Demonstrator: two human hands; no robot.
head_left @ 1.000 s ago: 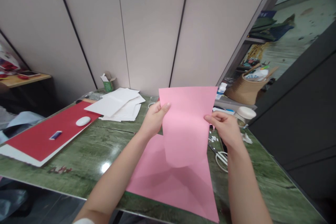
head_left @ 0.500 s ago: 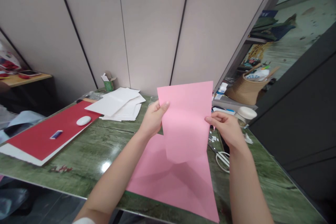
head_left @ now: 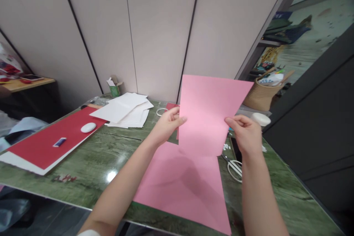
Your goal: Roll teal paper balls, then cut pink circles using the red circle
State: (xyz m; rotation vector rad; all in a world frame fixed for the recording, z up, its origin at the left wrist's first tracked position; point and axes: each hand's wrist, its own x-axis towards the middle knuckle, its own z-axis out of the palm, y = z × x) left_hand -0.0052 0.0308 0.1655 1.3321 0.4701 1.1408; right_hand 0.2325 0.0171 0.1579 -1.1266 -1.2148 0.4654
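Observation:
A pink sheet of paper (head_left: 206,114) is held up in front of me, tilted, its top edge near the wall. My left hand (head_left: 170,123) pinches its left edge between thumb and fingers. On the opposite edge my right hand (head_left: 245,131) grips with thumb and forefinger. Beneath it a larger pink sheet (head_left: 182,195) lies flat on the green table (head_left: 113,151). White-handled scissors (head_left: 234,169) rest beside that sheet, partly hidden by my right forearm.
To the left, a red sheet (head_left: 41,147) carries a white oval mouse-like object (head_left: 88,127) and a small eraser-like block (head_left: 59,142). White papers (head_left: 127,108) and a small green box (head_left: 114,87) are behind. A woven basket (head_left: 262,94) and a white-lidded jar (head_left: 260,118) stand at right.
The held sheet has shifted right and up, turning so its top edge slants down to the right. Both hands moved slightly right with it. The lower sheet stayed put.

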